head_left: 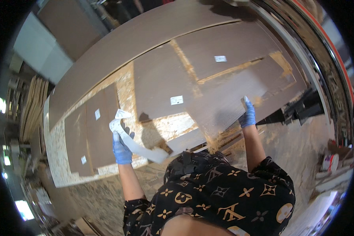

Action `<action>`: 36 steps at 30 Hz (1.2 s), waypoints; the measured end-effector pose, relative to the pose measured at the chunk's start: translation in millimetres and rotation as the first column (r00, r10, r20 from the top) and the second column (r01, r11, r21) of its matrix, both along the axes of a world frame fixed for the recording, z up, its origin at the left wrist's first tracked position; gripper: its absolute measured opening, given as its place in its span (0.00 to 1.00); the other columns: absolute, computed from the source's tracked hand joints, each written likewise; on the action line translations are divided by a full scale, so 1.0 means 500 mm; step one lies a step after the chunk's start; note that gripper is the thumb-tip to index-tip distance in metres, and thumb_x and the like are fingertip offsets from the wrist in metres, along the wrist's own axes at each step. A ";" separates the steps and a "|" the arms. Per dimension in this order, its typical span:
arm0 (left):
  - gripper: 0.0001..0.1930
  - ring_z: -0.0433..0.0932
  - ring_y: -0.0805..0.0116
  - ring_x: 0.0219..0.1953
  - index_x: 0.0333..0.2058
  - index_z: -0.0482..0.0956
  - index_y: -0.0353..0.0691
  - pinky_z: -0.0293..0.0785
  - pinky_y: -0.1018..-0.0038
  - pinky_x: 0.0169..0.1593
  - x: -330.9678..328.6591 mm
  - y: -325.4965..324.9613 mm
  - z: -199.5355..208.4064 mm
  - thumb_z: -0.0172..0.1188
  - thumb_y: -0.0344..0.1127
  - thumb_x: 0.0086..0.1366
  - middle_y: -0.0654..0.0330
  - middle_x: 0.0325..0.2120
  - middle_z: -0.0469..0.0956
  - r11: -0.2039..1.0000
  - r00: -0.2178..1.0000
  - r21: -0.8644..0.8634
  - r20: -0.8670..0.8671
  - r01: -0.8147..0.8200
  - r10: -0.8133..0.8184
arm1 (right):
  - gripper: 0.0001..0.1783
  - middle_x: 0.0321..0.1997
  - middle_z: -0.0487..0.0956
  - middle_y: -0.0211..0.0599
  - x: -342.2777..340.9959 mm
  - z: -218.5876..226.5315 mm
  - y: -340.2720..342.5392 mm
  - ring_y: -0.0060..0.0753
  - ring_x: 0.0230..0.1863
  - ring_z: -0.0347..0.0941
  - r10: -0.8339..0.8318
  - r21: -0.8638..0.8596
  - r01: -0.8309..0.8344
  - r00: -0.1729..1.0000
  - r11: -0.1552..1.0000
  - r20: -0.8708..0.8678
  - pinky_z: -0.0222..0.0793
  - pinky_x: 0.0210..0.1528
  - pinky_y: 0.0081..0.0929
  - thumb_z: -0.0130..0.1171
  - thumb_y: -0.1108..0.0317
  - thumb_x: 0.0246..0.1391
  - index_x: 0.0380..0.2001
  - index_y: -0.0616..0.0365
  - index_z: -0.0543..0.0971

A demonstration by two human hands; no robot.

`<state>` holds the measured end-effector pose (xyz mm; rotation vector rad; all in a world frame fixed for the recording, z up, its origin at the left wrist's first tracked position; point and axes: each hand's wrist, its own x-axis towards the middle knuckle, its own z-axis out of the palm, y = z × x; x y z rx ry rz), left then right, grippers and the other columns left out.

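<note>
My left hand (122, 149), in a blue glove, is closed on a long white strip of labels (139, 148). The strip curls up past the fingers and trails down to the right, over the near edge of the board. My right hand (247, 115), also gloved in blue, is at the near edge of a brown panel (224, 106). One whitish fingertip lies on top, and the other fingers are partly hidden at the edge. Loose sawdust (213, 142) spills at that panel's near left corner. White labels (176, 100) are stuck on several of the cut panels.
Cut brown panels lie on a speckled chipboard sheet (57, 157), with sawdust along the cuts. A machine beam (322, 51) with a red edge runs along the right. Stacked boards (33, 106) stand at the left. A white bucket (329, 162) is at the right.
</note>
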<state>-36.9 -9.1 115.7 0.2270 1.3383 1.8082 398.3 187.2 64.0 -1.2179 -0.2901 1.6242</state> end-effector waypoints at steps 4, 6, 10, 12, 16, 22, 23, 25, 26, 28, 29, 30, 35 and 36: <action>0.23 0.72 0.66 0.43 0.51 0.66 0.46 0.71 0.61 0.46 -0.058 -0.066 0.004 0.49 0.50 0.62 0.60 0.42 0.72 0.984 0.983 -0.009 0.046 -0.176 0.176 | 0.33 0.48 0.70 0.38 -0.052 -0.042 -0.056 0.37 0.49 0.65 -0.054 0.184 0.038 0.995 0.982 0.081 0.58 0.54 0.38 0.63 0.59 0.42 0.51 0.59 0.66; 0.22 0.72 0.65 0.41 0.49 0.68 0.44 0.72 0.62 0.45 -0.074 -0.107 0.005 0.51 0.51 0.61 0.60 0.38 0.72 0.958 0.953 0.027 0.108 -0.287 0.282 | 0.33 0.48 0.70 0.37 -0.060 -0.083 -0.053 0.37 0.49 0.64 0.008 0.224 -0.035 0.993 0.974 0.120 0.58 0.54 0.38 0.63 0.59 0.42 0.51 0.59 0.65; 0.21 0.72 0.65 0.40 0.47 0.70 0.45 0.70 0.59 0.46 -0.118 -0.192 -0.019 0.50 0.51 0.61 0.61 0.39 0.72 0.974 0.978 0.083 0.018 -0.210 0.209 | 0.33 0.47 0.70 0.40 -0.143 0.017 -0.073 0.39 0.51 0.65 0.195 0.066 -0.219 0.945 0.974 0.261 0.63 0.51 0.41 0.63 0.61 0.41 0.51 0.61 0.65; 0.20 0.73 0.65 0.37 0.46 0.69 0.43 0.72 0.59 0.44 -0.131 -0.210 -0.022 0.50 0.50 0.61 0.60 0.36 0.73 0.951 0.955 0.099 0.075 -0.293 0.286 | 0.32 0.46 0.71 0.41 -0.171 0.038 -0.061 0.39 0.48 0.68 0.293 0.098 -0.336 0.907 0.937 0.303 0.66 0.48 0.40 0.63 0.62 0.40 0.50 0.62 0.66; 0.19 0.74 0.65 0.34 0.45 0.70 0.42 0.74 0.58 0.42 -0.131 -0.305 -0.002 0.51 0.48 0.61 0.60 0.33 0.74 0.894 0.899 0.106 0.106 -0.436 0.426 | 0.29 0.41 0.74 0.42 -0.239 0.055 -0.018 0.38 0.41 0.72 0.580 0.172 -0.621 0.780 0.765 0.234 0.71 0.42 0.35 0.63 0.64 0.39 0.46 0.63 0.69; 0.20 0.72 0.69 0.40 0.48 0.69 0.45 0.73 0.63 0.41 -0.113 -0.447 0.016 0.49 0.50 0.62 0.64 0.40 0.73 0.777 0.781 0.092 0.139 -0.623 0.609 | 0.28 0.39 0.76 0.41 -0.459 0.067 -0.016 0.34 0.39 0.74 0.817 0.104 -0.917 0.391 0.385 0.423 0.71 0.43 0.32 0.63 0.65 0.38 0.45 0.63 0.70; 0.20 0.71 0.70 0.42 0.49 0.68 0.47 0.72 0.64 0.43 -0.112 -0.469 0.008 0.47 0.50 0.63 0.66 0.42 0.72 0.777 0.782 0.104 0.145 -0.621 0.606 | 0.29 0.39 0.75 0.41 -0.505 0.082 -0.035 0.34 0.40 0.73 0.864 0.085 -0.945 0.323 0.315 0.386 0.70 0.43 0.32 0.63 0.64 0.38 0.46 0.63 0.69; 0.20 0.69 0.71 0.46 0.52 0.67 0.51 0.68 0.65 0.48 -0.112 -0.513 0.003 0.45 0.50 0.64 0.69 0.46 0.71 0.777 0.787 0.129 0.143 -0.616 0.600 | 0.31 0.41 0.75 0.41 -0.599 0.096 -0.073 0.33 0.42 0.73 0.929 0.127 -0.975 0.213 0.182 0.304 0.70 0.45 0.31 0.63 0.63 0.38 0.48 0.63 0.68; 0.20 0.69 0.69 0.45 0.52 0.67 0.49 0.68 0.64 0.48 -0.111 -0.520 0.011 0.45 0.49 0.64 0.67 0.46 0.71 0.737 0.739 0.088 0.176 -0.670 0.650 | 0.32 0.42 0.75 0.41 -0.646 0.097 -0.093 0.33 0.43 0.72 0.949 0.183 -0.975 0.171 0.125 0.266 0.70 0.45 0.31 0.62 0.62 0.39 0.49 0.63 0.67; 0.21 0.70 0.67 0.45 0.52 0.66 0.47 0.69 0.63 0.47 -0.113 -0.550 -0.004 0.46 0.48 0.64 0.64 0.46 0.71 0.740 0.761 0.180 0.175 -0.648 0.624 | 0.34 0.44 0.74 0.40 -0.737 0.096 -0.102 0.33 0.44 0.72 0.972 0.255 -0.966 0.028 -0.033 0.232 0.69 0.46 0.30 0.62 0.61 0.39 0.51 0.63 0.66; 0.21 0.71 0.66 0.44 0.52 0.66 0.46 0.70 0.63 0.47 -0.112 -0.564 -0.009 0.46 0.48 0.64 0.63 0.46 0.71 0.740 0.773 0.223 0.172 -0.634 0.611 | 0.35 0.45 0.73 0.40 -0.783 0.094 -0.102 0.33 0.45 0.71 0.969 0.267 -0.956 -0.058 -0.123 0.239 0.68 0.46 0.29 0.62 0.60 0.40 0.52 0.62 0.66; 0.22 0.72 0.63 0.43 0.52 0.65 0.43 0.71 0.61 0.46 -0.112 -0.560 -0.004 0.48 0.46 0.63 0.60 0.44 0.72 0.719 0.758 0.239 0.183 -0.652 0.626 | 0.35 0.46 0.73 0.39 -0.829 0.088 -0.102 0.33 0.45 0.71 0.958 0.274 -0.938 -0.144 -0.212 0.247 0.68 0.47 0.29 0.62 0.60 0.40 0.53 0.62 0.65; 0.21 0.72 0.67 0.44 0.52 0.66 0.38 0.70 0.71 0.47 -0.130 -0.489 0.046 0.49 0.42 0.62 0.60 0.43 0.72 0.766 0.827 0.314 0.174 -0.562 0.535 | 0.31 0.46 0.73 0.40 -1.026 0.070 -0.047 0.32 0.46 0.69 0.582 0.099 -0.985 -0.002 -0.141 0.813 0.64 0.49 0.25 0.60 0.56 0.46 0.52 0.61 0.67; 0.21 0.72 0.67 0.44 0.51 0.66 0.38 0.70 0.71 0.47 -0.136 -0.469 0.044 0.50 0.42 0.62 0.60 0.43 0.72 0.745 0.806 0.310 0.193 -0.591 0.559 | 0.29 0.46 0.73 0.40 -1.056 0.055 -0.015 0.32 0.46 0.69 0.320 0.073 -0.996 0.053 -0.051 0.946 0.64 0.49 0.25 0.59 0.57 0.48 0.51 0.61 0.68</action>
